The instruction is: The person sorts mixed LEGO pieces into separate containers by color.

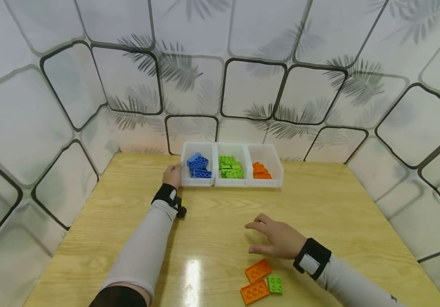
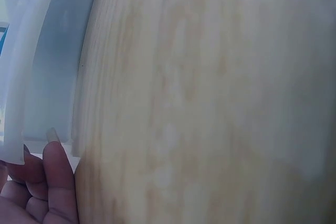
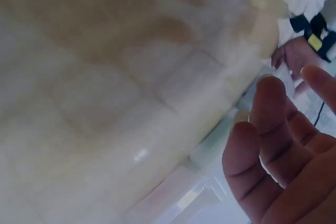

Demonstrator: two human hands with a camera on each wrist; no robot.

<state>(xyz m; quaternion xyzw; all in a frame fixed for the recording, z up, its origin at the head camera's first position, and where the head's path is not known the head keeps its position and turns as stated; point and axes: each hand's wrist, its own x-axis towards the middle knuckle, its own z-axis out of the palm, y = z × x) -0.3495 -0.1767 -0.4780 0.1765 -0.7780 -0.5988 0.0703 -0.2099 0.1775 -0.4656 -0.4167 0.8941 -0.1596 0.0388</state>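
At the back of the table stands a white three-compartment tray (image 1: pixel 196 182). My left hand (image 1: pixel 172 175) grips its left end, fingers tucked beneath the rim, one fingertip against the outer wall (image 2: pixel 55 87) in the left wrist view. Blue toy bricks (image 1: pixel 198 163) fill the left compartment, green bricks (image 1: pixel 230 167) the middle one, orange bricks (image 1: pixel 261 171) the right one. My right hand (image 1: pixel 279 238) hovers over the table with fingers spread and loosely bent, holding nothing. Just below it lie two orange bricks (image 1: pixel 258 270) and one green brick (image 1: pixel 275 285).
The light wooden table (image 1: pixel 212 230) spans the space in front of me. Patterned white curtains (image 1: pixel 254 89) hang behind it and along both sides, the back one close behind the tray.
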